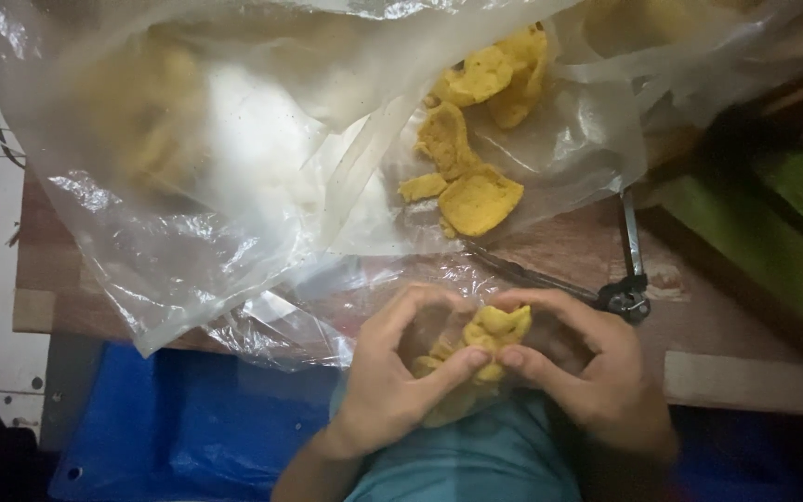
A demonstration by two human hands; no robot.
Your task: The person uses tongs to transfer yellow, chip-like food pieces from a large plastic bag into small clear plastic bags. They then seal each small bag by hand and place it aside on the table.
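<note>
My left hand (392, 376) and my right hand (587, 367) meet near the bottom middle, fingers curled around a small clear plastic bag of yellow crackers (494, 335). Both thumbs press together on the bag's front. Beyond the hands, more yellow crackers (471, 153) lie loose on a large clear plastic sheet (234, 186) spread over the wooden table (569, 246). The crackers are flat, round and bumpy.
A pair of dark metal scissors (620, 288) lies on the table just beyond my right hand. A blue tarp (188, 428) covers the floor below the table edge. A green surface (792, 232) runs along the right.
</note>
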